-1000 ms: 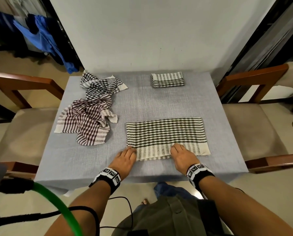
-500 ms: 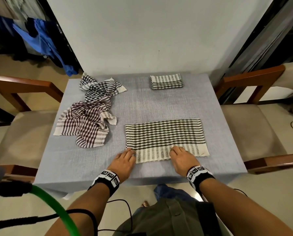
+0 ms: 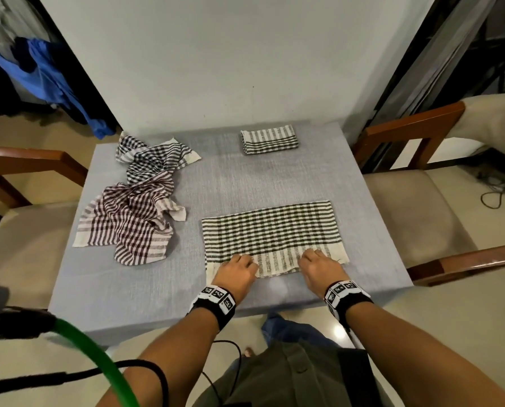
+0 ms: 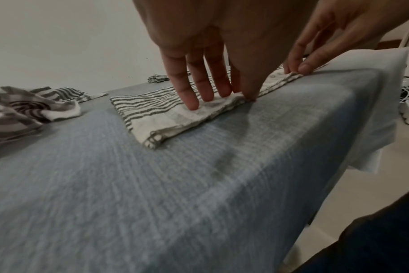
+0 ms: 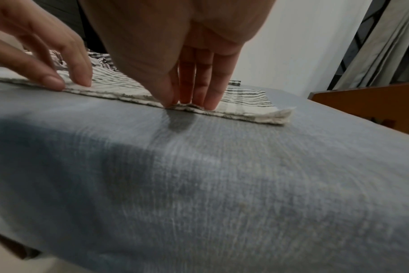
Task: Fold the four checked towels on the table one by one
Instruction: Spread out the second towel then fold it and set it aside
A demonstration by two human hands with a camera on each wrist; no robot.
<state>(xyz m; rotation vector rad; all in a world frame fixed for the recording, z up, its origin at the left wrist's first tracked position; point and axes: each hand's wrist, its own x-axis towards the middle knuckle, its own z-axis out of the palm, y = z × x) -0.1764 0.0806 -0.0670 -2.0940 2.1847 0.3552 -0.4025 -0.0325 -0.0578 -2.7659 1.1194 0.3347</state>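
A green-and-white checked towel (image 3: pixel 271 230), folded to a long strip, lies flat at the near right of the table (image 3: pixel 239 183). My left hand (image 3: pixel 238 268) sits on its near edge just inside the left corner. Its fingers (image 4: pixel 192 103) lie on top and its thumb is at the hem, pinching it. My right hand (image 3: pixel 318 264) pinches the same edge further right, with its fingertips (image 5: pixel 208 105) on the cloth. A folded towel (image 3: pixel 270 139) lies at the back. A crumpled maroon checked towel (image 3: pixel 128 227) and a crumpled black checked towel (image 3: pixel 154 160) lie on the left.
A grey-blue cloth covers the table, which stands against a white wall. A wooden chair with a beige seat stands on the left (image 3: pixel 25 254) and another on the right (image 3: pixel 415 212). Bare cloth lies between the strip and the folded towel.
My left hand has shifted from beside the towel's near left corner onto its near edge. My right hand has slid slightly right along that edge. The towels have not moved.
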